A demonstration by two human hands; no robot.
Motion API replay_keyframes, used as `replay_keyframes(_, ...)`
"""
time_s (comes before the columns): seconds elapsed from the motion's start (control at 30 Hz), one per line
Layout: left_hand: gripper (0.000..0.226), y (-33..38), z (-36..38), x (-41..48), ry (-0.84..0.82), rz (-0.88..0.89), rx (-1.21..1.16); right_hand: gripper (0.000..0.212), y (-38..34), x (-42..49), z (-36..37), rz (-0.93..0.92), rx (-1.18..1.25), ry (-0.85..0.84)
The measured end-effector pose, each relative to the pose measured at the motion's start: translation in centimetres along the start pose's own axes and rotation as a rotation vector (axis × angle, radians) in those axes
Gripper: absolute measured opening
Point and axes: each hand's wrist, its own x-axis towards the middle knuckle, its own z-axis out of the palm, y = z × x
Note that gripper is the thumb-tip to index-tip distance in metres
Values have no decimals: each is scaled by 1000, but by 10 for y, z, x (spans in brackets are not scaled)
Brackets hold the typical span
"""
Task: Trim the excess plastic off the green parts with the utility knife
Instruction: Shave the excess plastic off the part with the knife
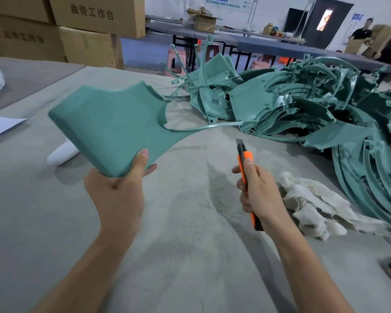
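Now: L grip [115,188] pinches green part [113,127] by its near corner, above grey felt desk [178,245].
Smooth, fan-shaped, thin strip trailing right; long axis left-right. R grip [260,193] curled round orange utility knife [244,154], blade pointing up & away.

grey table [190,256] | green parts pile [303,105] | white rags [314,206]
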Motion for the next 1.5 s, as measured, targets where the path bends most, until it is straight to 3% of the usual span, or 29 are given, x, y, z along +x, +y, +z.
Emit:
replay_keyframes(0.13,26,-1,4,-3,-26,9,35,38,0,-4,2,-142,-30,70)
replay_keyframes(0.3,31,3,6,-9,-91,27,142,43,-3,-9,25,-315,-286,123)
replay_keyframes(0.53,27,1,7,-14,-116,18,207,44,-3,-14,42,-307,-332,71)
replay_keyframes(0.73,30,1,8,-15,-112,21,186,64,-10,-24,54,-366,-257,2)
replay_keyframes(0.9,28,2,6,-13,-112,18,116,40,-4,-10,40,-267,-203,6)
replay_keyframes(1.1,35,2,4,-8,-123,46,111,38,9,15,-1,-111,-123,138)
replay_keyframes(1.3,37,3,5,-10,-109,39,87,41,8,9,10,-197,-268,208)
replay_keyframes(1.5,31,0,10,-17,-118,4,128,41,2,-14,52,-331,-337,45)
